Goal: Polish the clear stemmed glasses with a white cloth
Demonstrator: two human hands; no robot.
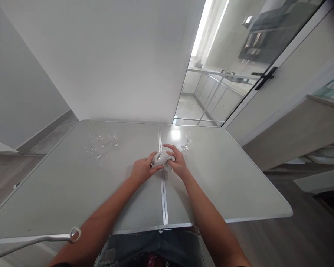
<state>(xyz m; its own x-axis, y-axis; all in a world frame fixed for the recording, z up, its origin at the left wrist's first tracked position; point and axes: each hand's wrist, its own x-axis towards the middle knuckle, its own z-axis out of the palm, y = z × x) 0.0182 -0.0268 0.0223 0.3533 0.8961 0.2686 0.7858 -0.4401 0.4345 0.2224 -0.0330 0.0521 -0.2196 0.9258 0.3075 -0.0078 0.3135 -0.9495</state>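
Observation:
Over the table's centre seam, my left hand (143, 169) is closed around one end of a clear glass (153, 161). Only part of this glass shows, since a crumpled white cloth (161, 157) covers or fills it; I cannot tell which. My right hand (179, 162) grips the cloth from the other side, thumb pressed in and index finger stretched over the top. Just beyond my right hand stands a clear stemmed glass (187, 142). Several more clear glasses (98, 144) are at the far left of the table, their outlines faint.
The pale folding table (217, 185) has a metal seam down its middle and a metal edge. A white wall (128, 63) rises behind it. At the right is a glazed door with a black handle (266, 78). A grey hooked rod (44, 239) crosses the near left corner.

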